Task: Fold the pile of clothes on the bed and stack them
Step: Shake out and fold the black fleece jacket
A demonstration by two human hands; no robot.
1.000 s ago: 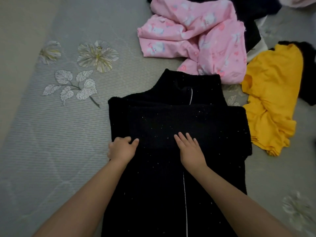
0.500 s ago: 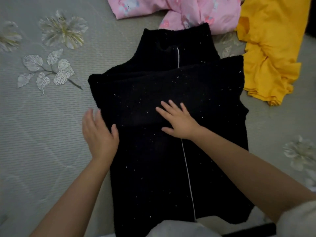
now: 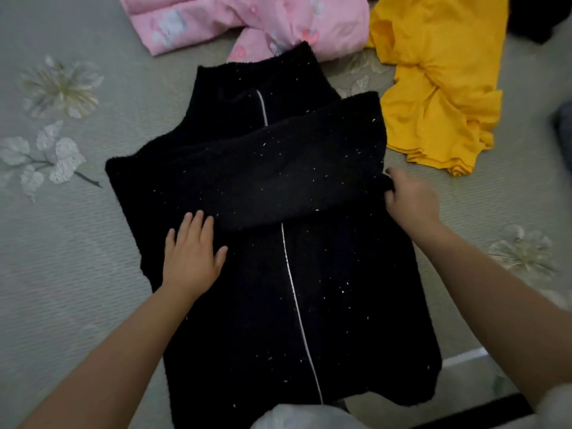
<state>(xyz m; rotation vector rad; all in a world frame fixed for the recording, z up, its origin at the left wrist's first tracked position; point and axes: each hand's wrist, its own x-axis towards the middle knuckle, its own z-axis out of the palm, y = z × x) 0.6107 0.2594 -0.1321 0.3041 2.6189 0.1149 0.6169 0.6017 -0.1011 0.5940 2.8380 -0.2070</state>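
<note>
The black fleece jacket (image 3: 278, 243) lies zip-up on the bed (image 3: 77, 289), sleeves folded across its chest. A moment ago both hands were smoothing the middle; now the right hand (image 3: 408, 199) has gone out to the jacket's right edge and curls round the fabric there, while the left hand (image 3: 192, 249) presses flat, fingers straight. Looks like a side fold is coming. Pink pyjamas (image 3: 247, 23) and a yellow garment (image 3: 439, 88) wait unfolded beyond.

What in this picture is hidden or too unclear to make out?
Head view only:
- Right hand fingertips: tucked around the black jacket edge.
- Pink garment and yellow garment: cut off by the top edge.
- Dark item: cut off at the right edge, blurred.
- Jacket hem: hidden behind pale cloth.
</note>
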